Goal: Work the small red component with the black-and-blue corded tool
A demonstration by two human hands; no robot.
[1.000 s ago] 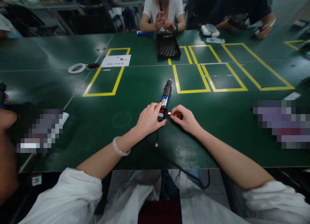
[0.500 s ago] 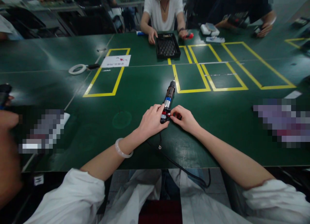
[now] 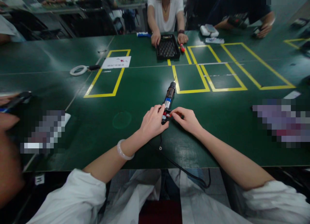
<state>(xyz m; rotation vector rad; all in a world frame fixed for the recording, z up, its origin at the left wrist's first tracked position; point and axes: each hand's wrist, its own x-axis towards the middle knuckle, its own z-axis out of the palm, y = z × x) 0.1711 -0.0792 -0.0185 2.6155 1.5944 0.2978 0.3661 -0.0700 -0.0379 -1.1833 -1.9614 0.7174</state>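
One green table (image 3: 145,85) spreads beneath both hands; one black tray (image 3: 169,57) sits well beyond them. One power tool (image 3: 168,100) points forward from the left hand (image 3: 153,121), which is half curled around its rear. The right hand (image 3: 186,120), thumb and forefinger nearly meeting, is beside its one red part (image 3: 166,114); whether it grips anything, I cannot tell. One metal ring (image 3: 160,148) lies nearer the person than the left hand
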